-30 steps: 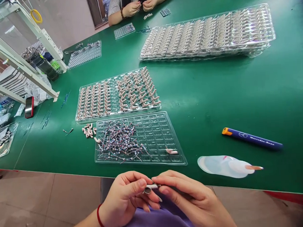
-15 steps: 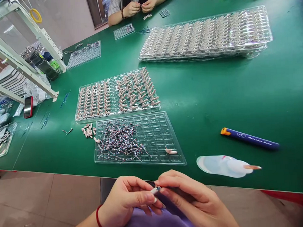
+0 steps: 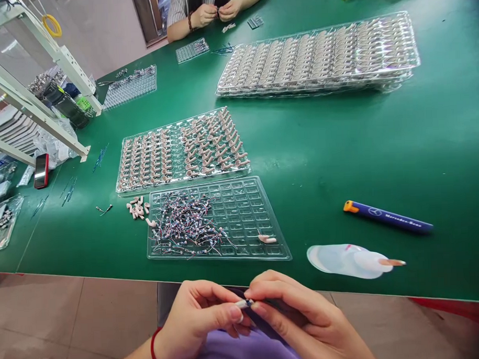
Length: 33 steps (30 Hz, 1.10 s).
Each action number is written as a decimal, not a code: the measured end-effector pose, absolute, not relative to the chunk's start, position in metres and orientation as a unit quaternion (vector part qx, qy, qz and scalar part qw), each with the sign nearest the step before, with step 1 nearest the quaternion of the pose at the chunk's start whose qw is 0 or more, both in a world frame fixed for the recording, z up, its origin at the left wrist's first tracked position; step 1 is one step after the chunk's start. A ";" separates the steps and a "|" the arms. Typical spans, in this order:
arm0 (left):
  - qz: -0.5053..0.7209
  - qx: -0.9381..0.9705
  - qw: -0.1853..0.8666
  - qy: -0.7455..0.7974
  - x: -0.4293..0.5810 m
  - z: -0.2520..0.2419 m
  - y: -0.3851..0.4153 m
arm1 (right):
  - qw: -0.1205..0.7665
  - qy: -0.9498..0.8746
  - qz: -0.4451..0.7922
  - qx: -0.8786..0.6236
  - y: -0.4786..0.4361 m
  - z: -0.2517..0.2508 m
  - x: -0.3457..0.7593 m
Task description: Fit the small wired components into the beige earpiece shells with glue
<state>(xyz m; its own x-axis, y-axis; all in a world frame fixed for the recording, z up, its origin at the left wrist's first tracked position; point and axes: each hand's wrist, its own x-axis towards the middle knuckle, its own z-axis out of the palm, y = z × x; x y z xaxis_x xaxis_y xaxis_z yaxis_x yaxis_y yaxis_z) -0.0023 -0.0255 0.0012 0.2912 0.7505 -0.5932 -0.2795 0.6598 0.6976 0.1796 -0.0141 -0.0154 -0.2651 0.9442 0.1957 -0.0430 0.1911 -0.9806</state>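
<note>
Just off the table's front edge, my left hand pinches a small pale tube-like shell between thumb and fingers. The thumb and forefinger of my right hand close on a small dark wired part at the shell's right end. How far that part sits inside the shell is hidden by my fingertips. Beyond my hands lies a clear plastic tray with a heap of small wired components on its left side. Beige curved shells rest near its right front corner.
Behind is another tray of beige shells; filled trays are stacked farther back. Loose shells lie at left. A white squeeze bottle and a blue box cutter-like tool lie right. Across the table, a co-worker's hands handle something small.
The camera view has shifted slightly, so the table things appear a little farther left. My two hands stay together on the pale shell and the wired part, with only small finger movement.
</note>
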 end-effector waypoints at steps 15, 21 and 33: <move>0.338 0.242 0.765 0.492 -0.001 0.001 -0.025 | 0.470 -0.603 0.540 -0.353 -0.015 -0.015 0.178; 0.333 0.252 0.757 0.502 -0.002 0.002 -0.025 | 0.478 -0.600 0.537 -0.350 -0.012 -0.014 0.180; 0.334 0.260 0.757 0.497 0.003 0.011 -0.020 | 0.487 -0.591 0.537 -0.353 -0.009 -0.011 0.178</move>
<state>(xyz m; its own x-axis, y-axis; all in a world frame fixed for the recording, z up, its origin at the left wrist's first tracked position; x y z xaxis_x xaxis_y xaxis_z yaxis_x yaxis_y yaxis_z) 0.0027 -0.0202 0.0106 0.2825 0.7646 -0.5793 -0.2481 0.6416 0.7258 0.1781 -0.0092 -0.0115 -0.2754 0.9411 0.1964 -0.1062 0.1733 -0.9791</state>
